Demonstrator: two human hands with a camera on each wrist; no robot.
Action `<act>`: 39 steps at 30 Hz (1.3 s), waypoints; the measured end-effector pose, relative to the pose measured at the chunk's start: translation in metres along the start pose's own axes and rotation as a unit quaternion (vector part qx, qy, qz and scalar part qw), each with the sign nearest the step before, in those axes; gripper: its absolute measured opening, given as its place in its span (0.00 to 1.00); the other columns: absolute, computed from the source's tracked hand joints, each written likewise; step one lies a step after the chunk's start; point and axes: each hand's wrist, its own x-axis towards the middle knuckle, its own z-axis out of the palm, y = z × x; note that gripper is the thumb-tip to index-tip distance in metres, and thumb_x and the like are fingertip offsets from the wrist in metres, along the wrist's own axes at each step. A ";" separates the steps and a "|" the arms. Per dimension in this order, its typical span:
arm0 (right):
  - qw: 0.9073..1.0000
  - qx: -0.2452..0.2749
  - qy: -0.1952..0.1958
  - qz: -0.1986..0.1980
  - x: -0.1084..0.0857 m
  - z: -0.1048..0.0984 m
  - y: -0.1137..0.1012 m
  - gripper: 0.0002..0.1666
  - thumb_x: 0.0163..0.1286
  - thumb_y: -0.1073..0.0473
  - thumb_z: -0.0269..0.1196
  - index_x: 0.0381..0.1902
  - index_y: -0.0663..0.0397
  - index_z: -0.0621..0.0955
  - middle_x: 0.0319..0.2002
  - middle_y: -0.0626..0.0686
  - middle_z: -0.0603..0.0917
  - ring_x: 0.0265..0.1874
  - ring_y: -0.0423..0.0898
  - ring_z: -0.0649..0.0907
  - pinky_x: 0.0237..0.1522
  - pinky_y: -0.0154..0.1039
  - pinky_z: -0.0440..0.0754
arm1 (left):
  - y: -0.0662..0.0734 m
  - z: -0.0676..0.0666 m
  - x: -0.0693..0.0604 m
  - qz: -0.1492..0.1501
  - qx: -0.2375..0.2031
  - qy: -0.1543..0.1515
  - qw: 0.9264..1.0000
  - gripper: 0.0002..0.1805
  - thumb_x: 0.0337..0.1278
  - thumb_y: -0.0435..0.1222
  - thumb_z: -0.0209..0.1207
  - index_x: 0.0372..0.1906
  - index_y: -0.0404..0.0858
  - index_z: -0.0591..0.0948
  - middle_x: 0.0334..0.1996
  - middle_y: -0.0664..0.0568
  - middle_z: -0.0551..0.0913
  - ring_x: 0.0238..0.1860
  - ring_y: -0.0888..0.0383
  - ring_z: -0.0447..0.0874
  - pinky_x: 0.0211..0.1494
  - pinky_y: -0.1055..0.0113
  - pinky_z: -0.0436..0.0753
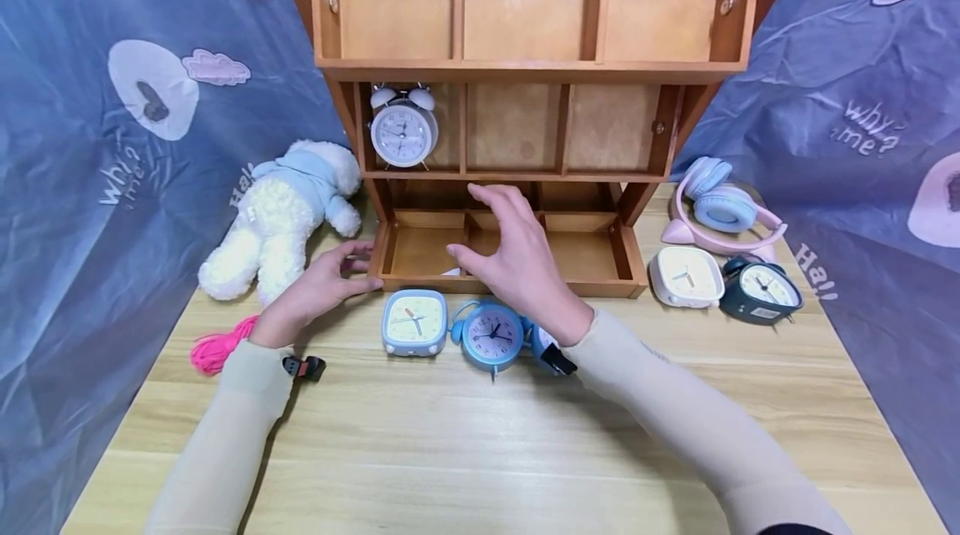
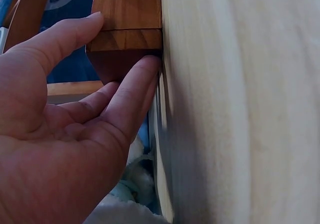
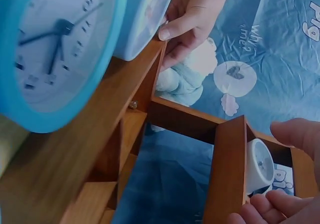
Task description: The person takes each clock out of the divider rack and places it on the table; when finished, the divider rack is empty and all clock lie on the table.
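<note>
My left hand (image 1: 324, 278) touches the left end of the wooden shelf's bottom tier (image 1: 517, 286). In the left wrist view its extended fingers (image 2: 131, 97) lie against the end face and the thumb is at the front corner. Over the bottom tier's middle hovers my right hand (image 1: 521, 256), thumb and fingers spread, holding nothing. A small white piece (image 1: 452, 272) shows by its thumb; its kind is unclear. Along the tier's front stand a square blue clock (image 1: 415, 323), a round blue alarm clock (image 1: 492, 335) and another blue clock (image 1: 545, 342), partly hidden by the right wrist.
A white twin-bell clock (image 1: 402, 133) stands in the middle tier's left compartment. At right are pink-and-blue headphones (image 1: 723, 206), a white square clock (image 1: 686, 277) and a dark green clock (image 1: 761, 289). A white plush toy (image 1: 281, 218) and pink cord (image 1: 221, 345) lie at left.
</note>
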 end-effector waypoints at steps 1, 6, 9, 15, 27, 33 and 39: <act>1.000 -0.001 0.002 0.001 0.002 0.001 -0.002 0.49 0.69 0.52 0.81 0.83 0.52 0.74 0.76 0.55 0.77 0.75 0.55 0.77 0.77 0.59 0.78 | 0.000 0.000 0.000 0.002 -0.001 0.000 1.000 0.44 0.73 0.37 0.73 0.85 0.30 0.65 0.74 0.29 0.81 0.74 0.34 0.82 0.63 0.78 0.78; 0.999 -0.008 0.021 -0.024 0.015 0.007 -0.006 0.48 0.69 0.53 0.81 0.82 0.54 0.74 0.75 0.56 0.77 0.74 0.54 0.77 0.77 0.56 0.78 | -0.001 0.001 -0.001 0.003 -0.003 0.001 1.000 0.44 0.73 0.36 0.73 0.85 0.29 0.65 0.73 0.28 0.81 0.74 0.34 0.82 0.64 0.76 0.79; 0.999 -0.010 0.032 -0.043 0.023 0.011 -0.009 0.48 0.69 0.53 0.81 0.81 0.56 0.74 0.74 0.57 0.77 0.74 0.55 0.77 0.77 0.55 0.78 | -0.002 0.001 -0.001 0.001 -0.004 0.001 1.000 0.44 0.74 0.36 0.73 0.85 0.29 0.65 0.73 0.28 0.81 0.74 0.33 0.82 0.71 0.64 0.82; 0.997 -0.015 0.045 -0.060 0.043 0.017 -0.020 0.47 0.70 0.53 0.80 0.81 0.58 0.74 0.73 0.58 0.77 0.73 0.54 0.76 0.78 0.51 0.77 | -0.003 0.001 -0.002 0.001 -0.007 0.001 1.000 0.44 0.74 0.36 0.73 0.85 0.29 0.65 0.75 0.28 0.79 0.74 0.33 0.82 0.78 0.40 0.78; 0.988 -0.068 0.087 -0.109 0.081 0.034 -0.034 0.47 0.69 0.55 0.81 0.80 0.62 0.74 0.72 0.62 0.76 0.71 0.60 0.75 0.79 0.48 0.74 | -0.004 0.003 -0.001 -0.006 -0.011 -0.005 1.000 0.44 0.75 0.36 0.72 0.86 0.28 0.64 0.73 0.28 0.81 0.74 0.33 0.82 0.78 0.42 0.77; 0.979 -0.114 0.118 -0.124 0.097 0.041 -0.041 0.47 0.67 0.52 0.82 0.78 0.61 0.76 0.71 0.62 0.77 0.67 0.61 0.78 0.75 0.51 0.76 | -0.003 0.002 0.000 -0.005 -0.009 -0.003 1.000 0.44 0.74 0.36 0.72 0.85 0.28 0.64 0.73 0.27 0.80 0.74 0.32 0.81 0.79 0.40 0.77; 0.972 -0.143 0.135 -0.126 0.110 0.048 -0.044 0.47 0.66 0.53 0.82 0.78 0.59 0.76 0.72 0.61 0.77 0.67 0.61 0.79 0.69 0.54 0.80 | -0.003 0.000 0.001 0.001 -0.010 0.000 1.000 0.43 0.75 0.36 0.72 0.85 0.29 0.65 0.76 0.29 0.79 0.75 0.33 0.80 0.79 0.40 0.77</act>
